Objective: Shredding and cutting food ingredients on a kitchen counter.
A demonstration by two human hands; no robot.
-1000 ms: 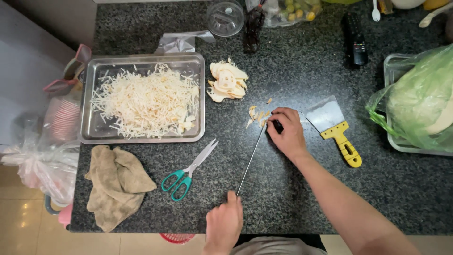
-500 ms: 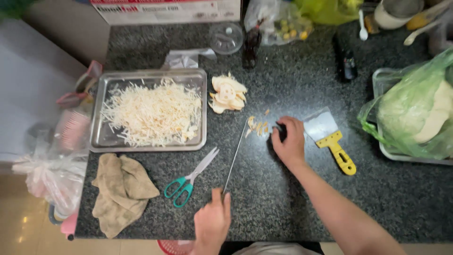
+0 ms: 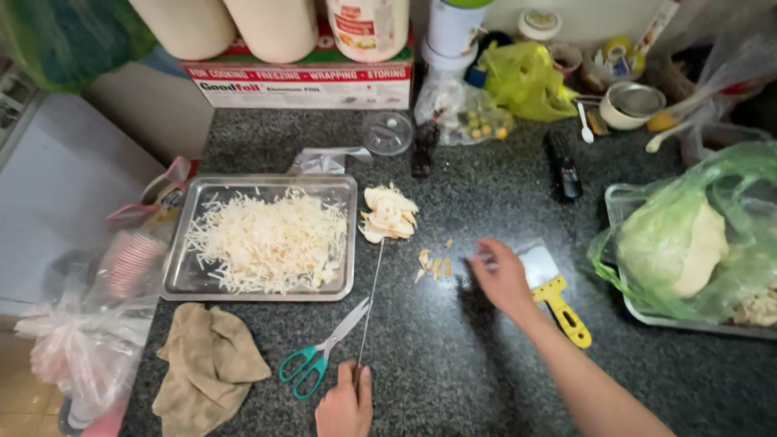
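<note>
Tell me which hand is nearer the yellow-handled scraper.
Right. The right hand hovers beside the scraper, partly overlapping its blade; the left hand grips the knife handle well to its left.

A: Lighting even, moderately bright, from above. Dark speckled tabletop (image 3: pixel 453 356) shows a soft shadow just left of the right hand (image 3: pixel 502 279).

B: Glare?

A: Mild sheen on the tray (image 3: pixel 263 184) rim and the knife (image 3: pixel 370 303) blade. Highlights on the green bag (image 3: pixel 728 202).

B: Sharpness?

A: Right hand is motion-blurred; left hand (image 3: pixel 344 405) is sharper. Scissors (image 3: pixel 320 352) crisp. Left edge, around the pink bag (image 3: pixel 73 356), soft and stretched by wide-angle distortion.
</note>
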